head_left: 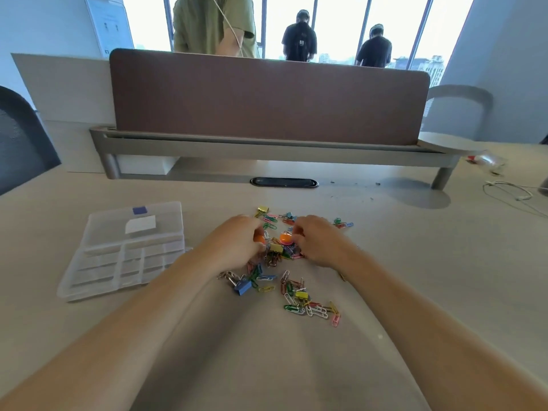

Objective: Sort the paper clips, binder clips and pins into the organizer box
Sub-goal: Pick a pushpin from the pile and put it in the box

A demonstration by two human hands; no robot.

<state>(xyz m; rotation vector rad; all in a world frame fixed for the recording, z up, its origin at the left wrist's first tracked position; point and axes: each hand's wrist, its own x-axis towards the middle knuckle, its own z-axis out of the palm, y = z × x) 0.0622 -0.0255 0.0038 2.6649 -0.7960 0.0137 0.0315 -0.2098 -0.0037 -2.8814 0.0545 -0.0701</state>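
A loose pile of coloured paper clips (292, 304), binder clips and pins lies on the desk in front of me. My left hand (237, 240) rests on the pile's left side, its curled fingertips closed on a small orange pin (259, 239). My right hand (318, 241) is on the right side, fingers curled beside a second, round orange pin (286, 238); whether it grips anything is hidden. Between the hands sits a yellow binder clip (276, 248). A blue binder clip (243, 287) lies nearer me. The clear organizer box (89, 287) stands open to the left, lid (166, 215) tipped back.
A brown desk divider (267, 99) on a grey rail closes off the back. A cable port (284, 182) sits in the desk behind the pile. A white cable (504, 191) and a plastic wrapper (486, 160) lie far right. Several people stand beyond the divider.
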